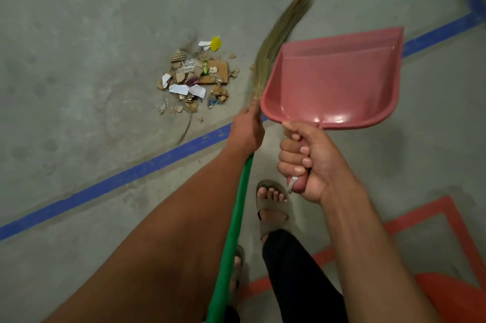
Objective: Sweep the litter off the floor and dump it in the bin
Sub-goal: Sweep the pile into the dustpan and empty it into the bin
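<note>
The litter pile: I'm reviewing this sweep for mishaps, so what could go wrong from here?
1. The broom bristles are lifted clear of the litter pile; a hard stroke could scatter the light paper scraps.
2. The dustpan, held in the right hand, is off the floor; scraps may slide under its lip unless it is set flat.

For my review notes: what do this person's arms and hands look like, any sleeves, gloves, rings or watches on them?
Both arms are bare as far up as the frame shows, with no sleeves visible. The left hand and right hand wear no gloves, and no rings, watch or wristband show on the fingers or wrists. The right hand's fingernails are short and unpainted. No markings show on either arm.
</note>
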`<state>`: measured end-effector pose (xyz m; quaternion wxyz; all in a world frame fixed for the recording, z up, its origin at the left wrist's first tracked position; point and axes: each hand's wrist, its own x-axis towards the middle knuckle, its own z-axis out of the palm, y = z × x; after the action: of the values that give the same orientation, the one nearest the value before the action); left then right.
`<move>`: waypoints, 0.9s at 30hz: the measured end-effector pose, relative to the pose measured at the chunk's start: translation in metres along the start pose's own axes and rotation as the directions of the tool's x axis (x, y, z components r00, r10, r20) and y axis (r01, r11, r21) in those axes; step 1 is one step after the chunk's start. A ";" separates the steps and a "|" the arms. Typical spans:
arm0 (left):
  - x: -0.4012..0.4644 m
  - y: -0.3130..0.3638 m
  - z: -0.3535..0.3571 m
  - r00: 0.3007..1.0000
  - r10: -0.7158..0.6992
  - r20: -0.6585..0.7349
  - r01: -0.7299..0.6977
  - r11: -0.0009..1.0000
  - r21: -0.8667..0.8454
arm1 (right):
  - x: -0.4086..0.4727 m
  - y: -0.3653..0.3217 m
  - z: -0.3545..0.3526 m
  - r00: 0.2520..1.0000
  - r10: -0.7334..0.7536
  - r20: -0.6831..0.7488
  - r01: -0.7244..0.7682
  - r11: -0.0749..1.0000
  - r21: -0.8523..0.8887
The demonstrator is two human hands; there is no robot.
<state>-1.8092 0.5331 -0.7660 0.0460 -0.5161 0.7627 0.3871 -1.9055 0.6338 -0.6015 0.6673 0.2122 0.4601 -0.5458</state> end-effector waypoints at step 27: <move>-0.084 -0.075 0.007 0.973 -0.221 -0.060 0.224 0.973 0.055 | 0.009 0.051 0.025 0.985 0.110 -0.137 -0.148 0.938 -0.312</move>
<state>-1.7105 0.5883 -0.7717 0.0844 -0.6069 0.7124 0.3421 -1.8486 0.6256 -0.6082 0.6992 0.1621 0.5663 -0.4051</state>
